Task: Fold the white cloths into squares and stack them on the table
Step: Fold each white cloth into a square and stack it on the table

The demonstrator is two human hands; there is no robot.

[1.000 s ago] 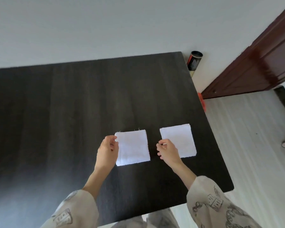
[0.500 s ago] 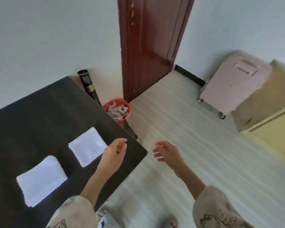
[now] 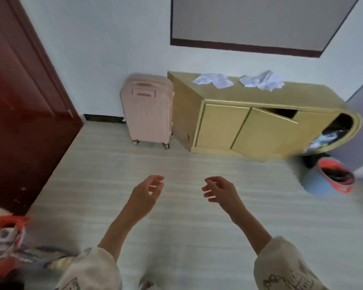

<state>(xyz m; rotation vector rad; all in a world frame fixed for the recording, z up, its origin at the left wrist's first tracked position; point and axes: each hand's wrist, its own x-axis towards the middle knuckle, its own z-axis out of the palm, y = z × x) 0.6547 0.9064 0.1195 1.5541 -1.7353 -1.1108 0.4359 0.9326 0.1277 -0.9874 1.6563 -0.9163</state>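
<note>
Both hands hold nothing. The left hand (image 3: 145,192) hangs in the air over the floor (image 3: 187,164) with fingers loosely curled and a little apart. The right hand (image 3: 221,190) is just beside it, at the same height, also with relaxed, half-curled fingers. The palms face each other and the hands do not touch. Both sleeves (image 3: 281,266) are pale with a drawn pattern.

Two white cloths lie far from the hands, on top of the yellow cabinet (image 3: 222,126) at the far wall. The left cloth (image 3: 213,80) and the right cloth (image 3: 261,81) are both crumpled, not folded, and they lie near each other without touching. One door of the cabinet stands a little open.

A pink suitcase (image 3: 148,114) stands upright just left of the cabinet. A dark red door (image 3: 21,105) is at the left. An orange bin (image 3: 4,237) is at the near left corner, blurred. A shoe (image 3: 335,174) lies on the floor at the right.
</note>
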